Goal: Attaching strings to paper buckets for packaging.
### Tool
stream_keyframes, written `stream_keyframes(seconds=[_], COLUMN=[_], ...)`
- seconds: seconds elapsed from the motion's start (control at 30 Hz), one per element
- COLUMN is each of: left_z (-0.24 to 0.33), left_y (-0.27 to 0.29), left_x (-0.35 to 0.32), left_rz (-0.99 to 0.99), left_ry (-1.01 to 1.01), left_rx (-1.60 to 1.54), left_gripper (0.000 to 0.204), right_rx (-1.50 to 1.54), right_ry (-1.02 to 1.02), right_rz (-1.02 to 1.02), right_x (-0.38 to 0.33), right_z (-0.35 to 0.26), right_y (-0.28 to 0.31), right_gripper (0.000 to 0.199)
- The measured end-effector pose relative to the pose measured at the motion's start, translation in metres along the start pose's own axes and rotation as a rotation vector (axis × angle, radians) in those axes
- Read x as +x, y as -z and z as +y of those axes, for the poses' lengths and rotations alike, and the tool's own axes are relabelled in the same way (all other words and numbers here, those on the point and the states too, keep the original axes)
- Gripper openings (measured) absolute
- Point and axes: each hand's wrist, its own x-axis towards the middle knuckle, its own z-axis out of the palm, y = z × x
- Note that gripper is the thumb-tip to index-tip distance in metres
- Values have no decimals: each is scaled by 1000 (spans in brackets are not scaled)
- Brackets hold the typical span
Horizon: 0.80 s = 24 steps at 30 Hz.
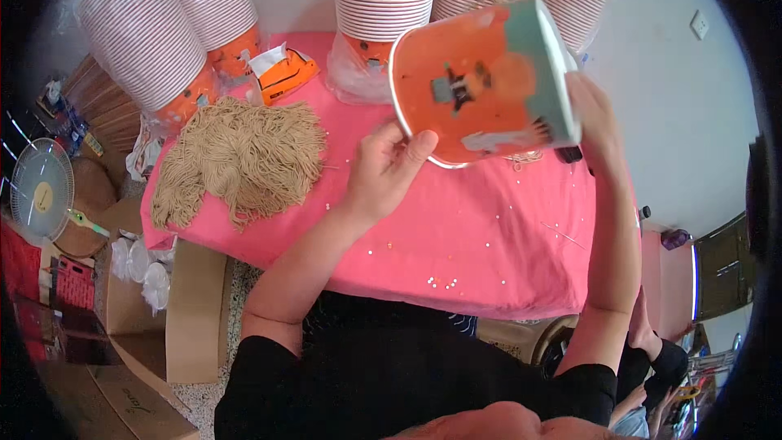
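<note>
A desk point(521, 216) under a pink cloth carries everything at hand. Along its far edge rise tall nested stacks of paper buckets: two at the far left corner point(147, 28), one near the middle point(387, 0), others farther right.

One orange-and-green paper bucket point(489, 85) is held clear of the desk, above its right half, lying on its side in the air. It looks light and thin-walled, stiffer at its white rims than along the smooth, perhaps slippery wall, which a hard squeeze could dent; the rims seem the surest place to take hold.

A heap of soft tan cords point(244, 159) spreads by the left edge. The left hand point(387, 165) has its grip closed on the bucket's lower left rim, thumb outside on the wall. The right hand point(593, 114) is at the other end; its fingers are hidden, so its grip cannot be told.

An orange tissue packet point(285, 75) lies toward the far edge, and small white dots point(442, 283) are scattered by the near edge.
</note>
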Motion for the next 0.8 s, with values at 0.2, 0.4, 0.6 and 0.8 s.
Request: stream_keyframes(seconds=[0.2,0.4,0.6,0.8], left_z=[-17,-56,-65,-58], left_y=[24,49,47,45], left_x=[-11,-31,-33,-34], left_rz=[-46,-18,-68,-58], left_ry=[77,268,238,226], left_rx=[-26,130,213,262], left_gripper=[16,12,9,6], right_rx=[-102,-389,-543,-661], right_ry=[149,46,-149,-286], right_rz=[-69,90,-36,-104], right_x=[39,77,137,161], right_z=[-24,-57,-30,-11], right_y=[76,144,132,91], right_gripper=[37,47,48,46])
